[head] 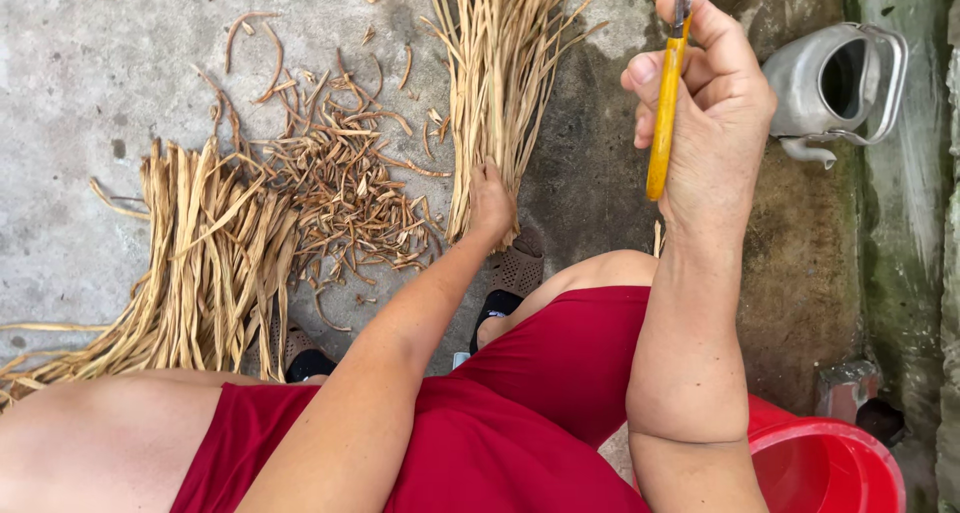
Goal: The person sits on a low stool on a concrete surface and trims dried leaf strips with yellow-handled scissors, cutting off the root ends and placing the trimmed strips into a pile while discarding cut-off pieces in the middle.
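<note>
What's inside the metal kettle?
The kettle lies tipped, its opening facing up. Inside looks dark; nothing shows there. Its deeper part is hidden by its wall.

— A yellow handle (662,113) is seen on the tool gripped in the right hand (715,113), at one o'clock.

— And pale straw-tan is shown by the strip bundle (500,83) at twelve, touched by the left hand (490,201).

— The same tan is carried by the second bundle (200,263) at nine; darker brown by the scraps (340,183) between.

— Red shorts (520,413) at six, a red bucket (840,463) at four, a dull silver kettle (835,83) at two. Mottled grey concrete (90,103) is laid beneath.
</note>
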